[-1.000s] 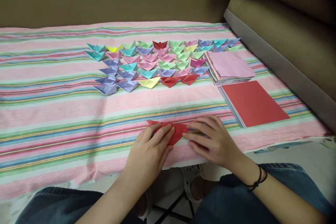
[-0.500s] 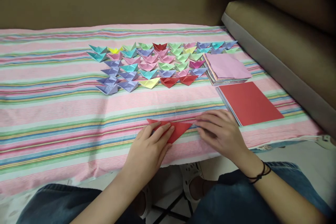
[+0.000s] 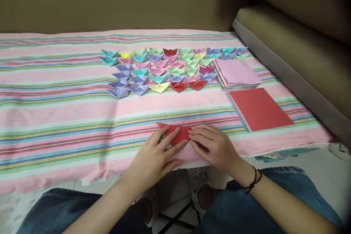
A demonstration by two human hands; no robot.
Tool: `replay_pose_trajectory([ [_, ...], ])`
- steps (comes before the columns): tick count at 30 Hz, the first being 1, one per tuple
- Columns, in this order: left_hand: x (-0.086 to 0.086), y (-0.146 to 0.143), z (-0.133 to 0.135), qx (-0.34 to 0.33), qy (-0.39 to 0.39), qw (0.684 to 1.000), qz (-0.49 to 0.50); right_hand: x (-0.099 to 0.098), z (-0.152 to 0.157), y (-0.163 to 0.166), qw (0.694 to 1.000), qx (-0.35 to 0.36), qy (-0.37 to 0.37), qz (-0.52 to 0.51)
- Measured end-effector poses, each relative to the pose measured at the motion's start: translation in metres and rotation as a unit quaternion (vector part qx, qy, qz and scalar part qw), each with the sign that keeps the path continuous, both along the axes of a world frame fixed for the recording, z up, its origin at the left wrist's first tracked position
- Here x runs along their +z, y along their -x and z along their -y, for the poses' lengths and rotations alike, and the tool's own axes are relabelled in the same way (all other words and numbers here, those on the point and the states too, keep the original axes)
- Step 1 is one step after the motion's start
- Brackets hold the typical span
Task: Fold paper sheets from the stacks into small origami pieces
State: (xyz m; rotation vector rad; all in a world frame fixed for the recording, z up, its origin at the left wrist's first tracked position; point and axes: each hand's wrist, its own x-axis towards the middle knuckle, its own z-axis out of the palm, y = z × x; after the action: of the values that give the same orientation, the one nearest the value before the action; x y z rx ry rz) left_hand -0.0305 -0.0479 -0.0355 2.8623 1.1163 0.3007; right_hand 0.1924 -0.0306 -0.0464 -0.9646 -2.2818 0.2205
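Observation:
A folded piece of red origami paper (image 3: 179, 136) lies near the front edge of the striped cloth, its left corner pointing out to the upper left. Spread across it, the fingers of my left hand (image 3: 156, 150) press it flat against the cloth. My right hand (image 3: 212, 144) has its fingertips drawn together on the paper's right corner, which they partly hide. Beyond both hands stand rows of folded paper boats (image 3: 159, 71) in purple, teal, pink, green, yellow and red.
To the right lie a stack of red-topped paper squares (image 3: 261, 109) and, behind it, a stack topped with pink paper (image 3: 240, 71). A brown cushion (image 3: 296, 58) borders the right side. The striped cloth (image 3: 55, 128) covers the surface, its front edge above my knees.
My right hand has moved left onto the right corner of the red paper and closed on it. The fingers of my left hand have spread wider. The view has shifted slightly.

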Motion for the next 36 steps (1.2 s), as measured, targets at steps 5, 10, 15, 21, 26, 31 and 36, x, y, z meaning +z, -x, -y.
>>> replay_pose_trajectory([
  [5,-0.002,0.004,0.000,-0.011,0.027,1.000,-0.010,0.001,0.002,0.000,0.997,0.003,-0.024,0.068],
  [10,-0.002,0.006,0.001,-0.019,0.049,0.999,0.011,-0.002,0.003,0.001,0.997,0.000,-0.030,0.074],
  [15,0.004,0.014,0.001,-0.025,0.092,0.993,0.071,-0.003,0.004,0.001,0.997,0.000,-0.027,0.066],
  [21,0.013,0.018,-0.006,-0.020,0.144,0.980,0.135,0.005,-0.008,-0.003,0.997,0.029,-0.013,0.074],
  [26,0.013,0.013,-0.011,-0.008,0.105,0.987,0.123,0.010,-0.023,-0.004,0.990,0.103,-0.043,0.090],
  [31,0.006,0.005,-0.016,-0.017,0.038,0.985,0.165,0.017,-0.024,0.003,0.978,0.156,-0.097,0.095],
  [36,0.015,-0.004,-0.019,0.081,0.078,0.948,0.298,0.034,-0.018,0.013,0.995,0.069,0.017,-0.073],
])
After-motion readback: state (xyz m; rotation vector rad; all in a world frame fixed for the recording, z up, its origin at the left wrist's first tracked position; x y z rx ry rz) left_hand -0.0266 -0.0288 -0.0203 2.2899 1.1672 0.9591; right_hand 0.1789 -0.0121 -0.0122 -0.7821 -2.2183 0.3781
